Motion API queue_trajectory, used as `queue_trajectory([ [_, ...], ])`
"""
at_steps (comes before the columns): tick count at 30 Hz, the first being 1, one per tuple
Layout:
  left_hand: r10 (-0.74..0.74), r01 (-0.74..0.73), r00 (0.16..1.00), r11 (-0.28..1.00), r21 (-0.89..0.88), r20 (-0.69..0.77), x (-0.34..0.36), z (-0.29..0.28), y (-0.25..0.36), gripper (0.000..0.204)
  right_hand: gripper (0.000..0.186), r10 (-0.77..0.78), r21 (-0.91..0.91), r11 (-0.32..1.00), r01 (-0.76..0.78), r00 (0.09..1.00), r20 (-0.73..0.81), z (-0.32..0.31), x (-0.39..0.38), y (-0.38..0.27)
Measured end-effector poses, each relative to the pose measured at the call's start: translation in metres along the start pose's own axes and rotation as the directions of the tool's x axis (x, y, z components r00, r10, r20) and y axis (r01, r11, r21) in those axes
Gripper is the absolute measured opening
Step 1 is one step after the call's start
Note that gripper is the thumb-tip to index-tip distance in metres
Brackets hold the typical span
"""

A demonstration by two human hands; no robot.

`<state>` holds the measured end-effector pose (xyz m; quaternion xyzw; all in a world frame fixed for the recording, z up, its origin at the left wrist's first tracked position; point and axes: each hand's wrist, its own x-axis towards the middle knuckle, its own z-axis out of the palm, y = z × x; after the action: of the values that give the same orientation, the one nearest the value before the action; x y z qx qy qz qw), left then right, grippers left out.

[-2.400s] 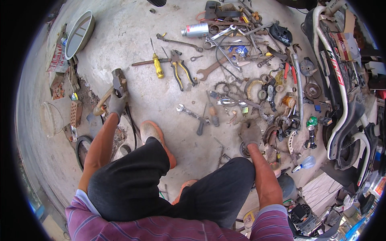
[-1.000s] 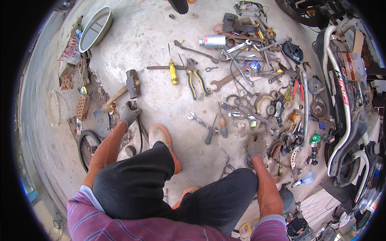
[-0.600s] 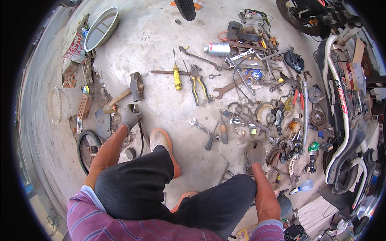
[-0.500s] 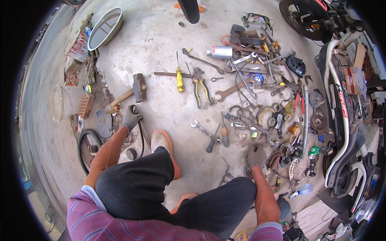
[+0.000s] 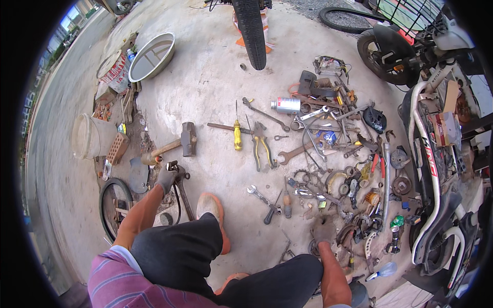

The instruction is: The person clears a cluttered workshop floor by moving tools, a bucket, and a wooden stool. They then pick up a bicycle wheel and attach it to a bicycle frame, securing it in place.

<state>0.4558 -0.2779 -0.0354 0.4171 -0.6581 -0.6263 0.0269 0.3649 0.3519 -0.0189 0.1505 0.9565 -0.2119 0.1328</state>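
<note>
My left hand [image 5: 167,177], in a grey glove, is closed round a dark tool [image 5: 177,168] with a knobbed metal end. From it a black hose [image 5: 178,201] loops down, beside a long metal bar [image 5: 186,201] slanting toward my shoe. A sledgehammer [image 5: 188,139] with a wooden handle lies just beyond this hand. My gloved right hand [image 5: 324,229] is low at the edge of a heap of metal parts, and its fingers are not clear. Nearest to it are a screwdriver [image 5: 287,205] and an adjustable wrench [image 5: 263,196]. Farther off lie pliers [image 5: 261,149] and a yellow screwdriver [image 5: 238,135].
Several tools and a silver can [image 5: 286,105] crowd the right side. Beyond them stand a white frame [image 5: 418,154] and a motorbike wheel [image 5: 382,56]. At left are a basin [image 5: 169,43], a white bucket [image 5: 84,137], a brick [image 5: 118,148] and a tyre [image 5: 102,203]. A tyre [image 5: 249,36] stands ahead.
The view has tilted up, so the floor things sit lower in the picture. Beside my left hand the metal bar shows more fully. My right hand stays by the same parts.
</note>
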Motion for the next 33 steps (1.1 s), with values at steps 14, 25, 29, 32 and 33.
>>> queue_trajectory([
  [14, -0.022, 0.020, 0.999, 0.997, 0.071, 0.030, 0.020, -0.012, -0.028, 0.025, 0.026, -0.023, 0.016, 1.000, 0.023, 0.999, -0.033, -0.002, -0.001, -0.003],
  [25, -0.049, 0.107, 0.990, 0.865, 0.490, -0.130, -0.005, -0.001, -0.010, 0.032, 0.028, -0.079, 0.006, 0.997, 0.079, 0.996, -0.052, 0.002, -0.004, -0.001],
  [29, -0.079, 0.153, 0.980, 0.884, 0.442, -0.181, -0.019, -0.001, -0.023, 0.052, 0.031, -0.100, 0.029, 0.994, 0.101, 0.995, -0.030, 0.002, -0.005, -0.001],
  [32, -0.042, 0.079, 0.994, 0.906, 0.415, -0.099, -0.025, -0.013, -0.044, 0.054, 0.037, -0.071, 0.019, 0.997, 0.071, 0.997, -0.021, 0.000, -0.006, -0.004],
  [33, -0.059, 0.088, 0.995, 0.901, 0.424, -0.081, -0.028, -0.018, -0.052, 0.054, 0.038, -0.070, -0.002, 0.998, 0.070, 0.997, -0.014, 0.001, -0.006, -0.005],
])
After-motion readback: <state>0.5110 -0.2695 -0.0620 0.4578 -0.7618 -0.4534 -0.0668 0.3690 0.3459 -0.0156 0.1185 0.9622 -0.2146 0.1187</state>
